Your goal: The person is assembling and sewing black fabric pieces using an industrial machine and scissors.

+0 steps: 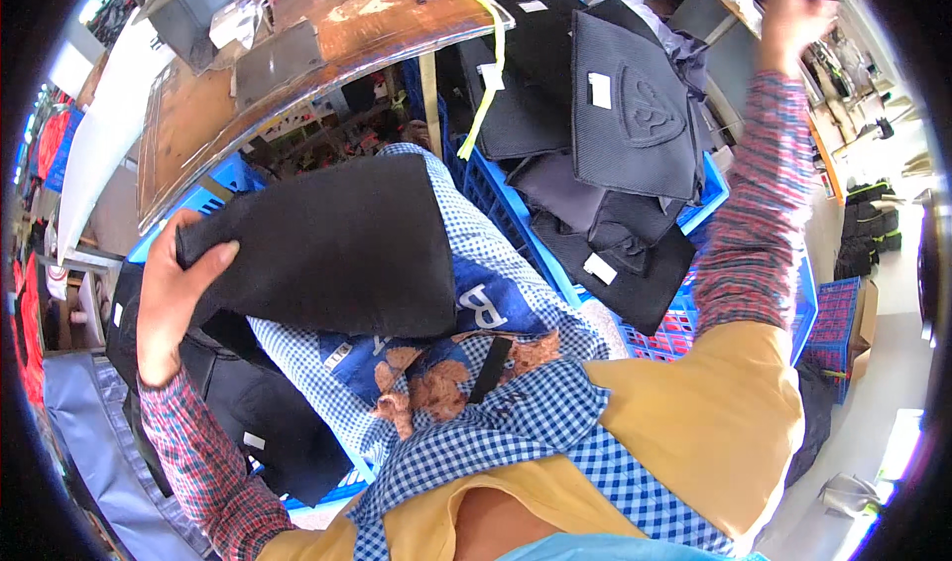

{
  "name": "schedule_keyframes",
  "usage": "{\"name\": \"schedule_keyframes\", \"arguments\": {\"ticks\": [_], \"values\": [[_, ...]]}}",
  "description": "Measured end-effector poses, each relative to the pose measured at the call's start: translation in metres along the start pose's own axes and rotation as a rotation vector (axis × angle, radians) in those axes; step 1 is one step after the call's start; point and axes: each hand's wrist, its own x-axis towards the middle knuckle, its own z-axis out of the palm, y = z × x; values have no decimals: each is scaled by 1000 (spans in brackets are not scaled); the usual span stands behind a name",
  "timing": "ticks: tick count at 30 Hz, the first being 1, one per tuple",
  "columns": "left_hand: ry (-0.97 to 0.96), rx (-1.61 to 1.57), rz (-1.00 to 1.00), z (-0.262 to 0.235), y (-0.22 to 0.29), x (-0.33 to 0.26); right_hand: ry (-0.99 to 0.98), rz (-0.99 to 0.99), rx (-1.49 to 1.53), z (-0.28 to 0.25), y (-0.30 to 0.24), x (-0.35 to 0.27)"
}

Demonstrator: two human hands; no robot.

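Left hand (pixel 174 298) pinches the black fabric panel (pixel 327 244) at its left edge, centre-left: light, limp-looking, best gripped along the edge; right hand (pixel 793 15) raised upper right, grip unclear.

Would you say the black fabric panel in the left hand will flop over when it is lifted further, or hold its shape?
The black fabric panel probably holds its shape fairly well: gripped only at one edge by the left hand, it extends flat, barely drooping. It seems light, since one hand carries it. Its surface looks matte and textile, so it is unlikely to slip.
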Motion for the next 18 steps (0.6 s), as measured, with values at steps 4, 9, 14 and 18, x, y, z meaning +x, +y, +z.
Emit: {"name": "schedule_keyframes", "arguments": {"ticks": [4,9,14,18], "values": [[55,82,82,5,6,-11,-554,481,252,25,28,-190],[99,39,38,10,13,-25,-1357,593,227,28,8,-316],[142,86,24,20,34,-39,-1449,180,117,43,-94,-202],[259,266,218,50,68,-47,-1409,278,1161,3,-241,-133]]}}
